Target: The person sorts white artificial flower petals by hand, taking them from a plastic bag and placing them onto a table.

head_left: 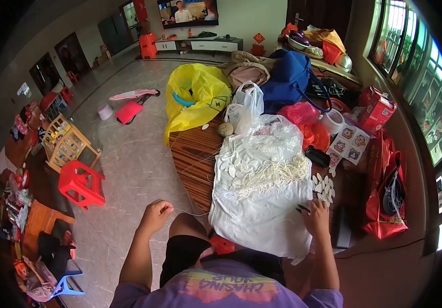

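My left hand (156,216) is off the table's left edge, fingers closed in a pinch. From its fingertips a thin white string (193,212) runs across to the white cloth (262,226) on the table. At the cloth's right edge, my right hand (317,219) is closed around a small dark tool with two points (302,208), possibly thread snips; most of it is hidden. On the cloth lie a tangled bundle of cream strings (277,177) and several white oval pieces (237,167). More white ovals (324,189) sit just beyond my right hand.
A yellow plastic bag (195,92), a blue bag (286,79) and clear plastic bags (275,133) crowd the table's far side. On the right are a sticker sheet (349,143), a black case (317,156) and a red bag (382,205). A red stool (81,184) stands left.
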Available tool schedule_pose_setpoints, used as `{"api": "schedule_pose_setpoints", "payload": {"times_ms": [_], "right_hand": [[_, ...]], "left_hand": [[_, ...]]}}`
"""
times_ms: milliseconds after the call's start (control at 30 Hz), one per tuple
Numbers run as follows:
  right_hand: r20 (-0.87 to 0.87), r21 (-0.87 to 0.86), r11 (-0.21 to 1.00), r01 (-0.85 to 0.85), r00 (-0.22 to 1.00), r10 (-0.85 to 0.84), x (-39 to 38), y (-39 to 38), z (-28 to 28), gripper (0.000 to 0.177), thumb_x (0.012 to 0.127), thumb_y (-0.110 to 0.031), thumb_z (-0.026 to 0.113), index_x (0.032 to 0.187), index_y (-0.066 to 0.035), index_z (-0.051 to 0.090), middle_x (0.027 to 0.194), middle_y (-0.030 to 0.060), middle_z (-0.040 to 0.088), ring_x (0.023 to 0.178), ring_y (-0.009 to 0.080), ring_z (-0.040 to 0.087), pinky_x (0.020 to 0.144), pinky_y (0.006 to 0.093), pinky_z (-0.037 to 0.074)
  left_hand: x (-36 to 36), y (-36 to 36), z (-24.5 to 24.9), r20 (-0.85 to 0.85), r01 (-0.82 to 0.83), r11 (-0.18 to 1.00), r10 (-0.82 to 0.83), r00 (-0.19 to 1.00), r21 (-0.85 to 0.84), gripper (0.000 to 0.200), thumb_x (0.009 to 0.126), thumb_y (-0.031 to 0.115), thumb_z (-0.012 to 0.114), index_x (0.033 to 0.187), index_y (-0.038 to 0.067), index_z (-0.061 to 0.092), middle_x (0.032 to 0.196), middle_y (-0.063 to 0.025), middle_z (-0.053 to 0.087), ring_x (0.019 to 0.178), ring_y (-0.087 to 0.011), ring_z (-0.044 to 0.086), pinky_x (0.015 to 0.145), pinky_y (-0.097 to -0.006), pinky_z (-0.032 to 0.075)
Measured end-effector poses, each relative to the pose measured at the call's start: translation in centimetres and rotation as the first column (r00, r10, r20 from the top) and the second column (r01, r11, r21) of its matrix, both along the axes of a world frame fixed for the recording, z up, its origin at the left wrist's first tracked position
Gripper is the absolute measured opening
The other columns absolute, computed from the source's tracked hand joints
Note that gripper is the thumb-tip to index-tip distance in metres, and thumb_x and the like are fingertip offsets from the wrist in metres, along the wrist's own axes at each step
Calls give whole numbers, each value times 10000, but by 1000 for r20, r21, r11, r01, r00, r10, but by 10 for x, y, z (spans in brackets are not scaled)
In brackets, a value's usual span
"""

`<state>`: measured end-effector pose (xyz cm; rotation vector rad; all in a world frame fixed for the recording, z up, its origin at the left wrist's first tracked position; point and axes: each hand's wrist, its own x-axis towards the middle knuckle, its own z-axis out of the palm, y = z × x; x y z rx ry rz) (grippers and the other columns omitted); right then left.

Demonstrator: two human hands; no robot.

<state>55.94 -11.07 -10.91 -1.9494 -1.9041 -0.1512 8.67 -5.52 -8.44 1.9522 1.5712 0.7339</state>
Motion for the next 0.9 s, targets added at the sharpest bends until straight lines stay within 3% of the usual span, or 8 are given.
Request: {"api": "schedule_pose_setpoints", "payload": {"times_ms": [267,500,533,633,667,767,867,900], "right_hand": [[-84,-83,995,-48,996,41,-5,-3,11,268,620,-148,641,859,-31,606,870,112,545,880,301,484,802,392,381],[-145,-159,984,-85,988,62,14,2,-11,153,619,-115,635,731,-16,609,824,178,531,831,357,509,745,416,415],[-93,-134,986,-103,992,91,17,2,-18,125,647,-91,621,743,-14,598,816,177,532,829,354,515,724,415,422],[-212,-32,998,-63,976,55,5,-3,7,101,751,-93,558,809,-16,530,762,168,542,693,363,537,604,419,432],[-306,66,992,-108,944,124,-2,-5,23,101,764,-74,553,832,-13,509,747,171,549,682,364,538,588,409,424],[-312,138,979,-147,932,184,-11,-7,36,127,763,-87,577,863,-33,520,737,157,553,663,343,549,565,389,427],[-295,76,963,-258,917,269,-27,-6,41,157,758,-109,598,887,-47,535,744,142,553,652,316,561,564,383,437],[-289,-54,969,-242,932,217,-37,-8,46,179,769,-193,598,892,-68,557,740,116,549,651,286,567,564,370,446]], "left_hand": [[0,2,4,90,-31,998,26,996,62,89,754,91,591,779,10,563,690,-66,547,589,-137,495,554,-264,413],[-5,9,-13,255,-84,996,74,964,32,100,787,108,586,771,12,562,688,-15,529,616,-82,468,559,-234,403],[-3,9,-12,245,-106,993,90,965,52,110,796,116,585,779,11,560,689,-2,520,625,-68,457,566,-220,397],[7,7,2,297,-111,994,100,950,22,133,817,140,580,803,12,547,692,24,494,638,-48,437,585,-190,382],[10,5,6,306,-79,996,65,950,33,137,823,144,575,805,13,541,697,29,488,638,-46,433,588,-187,377],[10,8,9,300,-36,996,12,954,76,145,829,151,569,802,13,531,707,34,479,635,-45,421,588,-183,368],[10,8,12,285,-30,995,0,959,100,154,830,159,570,797,14,529,706,33,476,628,-46,411,582,-183,360],[10,7,12,285,-27,994,-5,958,108,157,829,162,571,796,14,528,705,32,475,625,-47,408,580,-183,357]]}}
